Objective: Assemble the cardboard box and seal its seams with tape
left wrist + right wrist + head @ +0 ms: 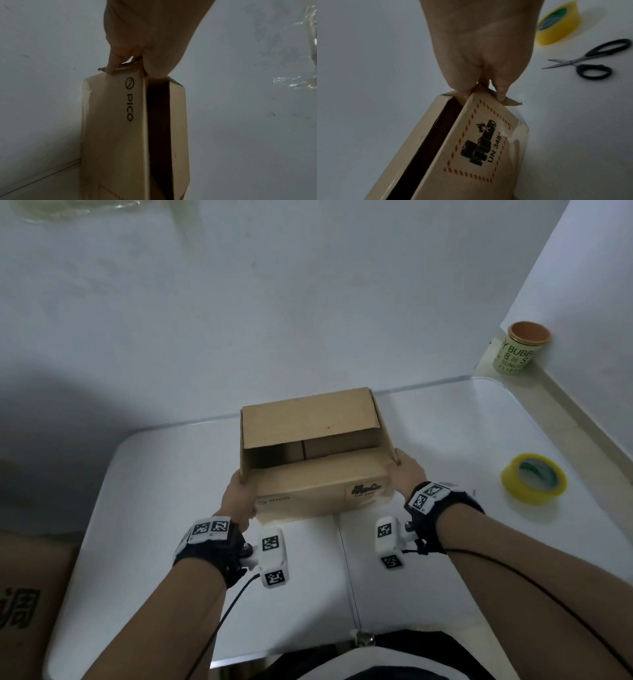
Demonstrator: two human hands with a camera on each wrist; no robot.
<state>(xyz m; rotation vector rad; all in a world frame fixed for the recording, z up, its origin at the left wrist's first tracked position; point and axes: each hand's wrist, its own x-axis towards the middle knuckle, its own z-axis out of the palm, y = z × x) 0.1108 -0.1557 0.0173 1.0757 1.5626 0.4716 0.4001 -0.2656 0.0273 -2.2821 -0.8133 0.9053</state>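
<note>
White bench [445, 419], cardboard box [318, 474] above its middle, long axis left to right, open side facing up, left hand [239, 498] and right hand [407, 474] gripping its near corners, fingers [111, 65] clamped on cardboard, tape roll [533, 478] well right

The middle of the desk [428, 422], toward its far edge, was taken up by the cardboard box [315, 453], with the left hand [239, 498] and right hand [407, 474] clamped on its near corners. Between box and right edge, bare surface was seen, blocked further right by the tape roll [533, 478]. Scissors [590, 59] were seen just beside the roll, blades parted. The far right corner was closed off by walls, with a cup [519, 349] set on the ledge there. Left of the box, bare desk was left up to the left edge. The near edge strip was crossed only by forearms and cables.
</note>
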